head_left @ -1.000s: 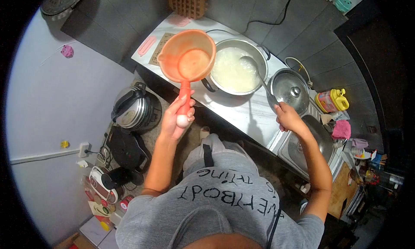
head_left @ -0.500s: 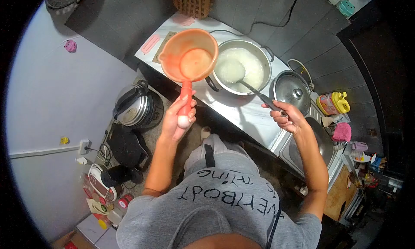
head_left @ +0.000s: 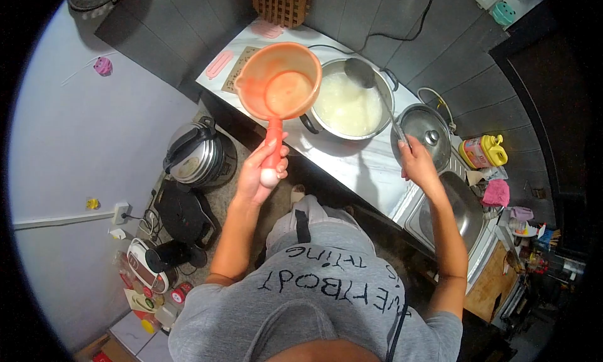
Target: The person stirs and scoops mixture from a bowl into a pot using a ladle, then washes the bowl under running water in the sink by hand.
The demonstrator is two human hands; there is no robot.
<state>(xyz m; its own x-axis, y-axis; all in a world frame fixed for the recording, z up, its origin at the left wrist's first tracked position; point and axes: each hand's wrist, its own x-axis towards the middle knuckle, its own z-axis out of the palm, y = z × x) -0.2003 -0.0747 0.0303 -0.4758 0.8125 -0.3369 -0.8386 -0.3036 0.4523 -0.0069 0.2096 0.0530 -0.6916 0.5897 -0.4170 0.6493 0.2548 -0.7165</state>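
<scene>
My left hand (head_left: 264, 168) is wrapped round the handle of an orange dipper (head_left: 289, 93), a wide cup with a pouring lip, held up beside the pot. A metal pot (head_left: 352, 133) with black handles stands on the counter and holds a pale, cloudy liquid (head_left: 348, 104). My right hand (head_left: 416, 160) grips the handle of a ladle (head_left: 360, 73), whose bowl is over the far side of the pot, above the liquid. A glass lid (head_left: 422, 128) with a round knob lies right of the pot, partly behind my right hand.
A metal sink (head_left: 461, 205) is at the right, with a yellow bottle (head_left: 483, 150) and a pink cloth (head_left: 497, 192) beyond it. A pressure cooker (head_left: 200, 153) stands low at the left. A wooden lattice (head_left: 281, 4) leans against the wall behind the counter (head_left: 339, 167).
The ladle's bowl has come up from the liquid at the pot's near left and moved to the far side. My right hand has turned with it. My left hand has shifted slightly right.
</scene>
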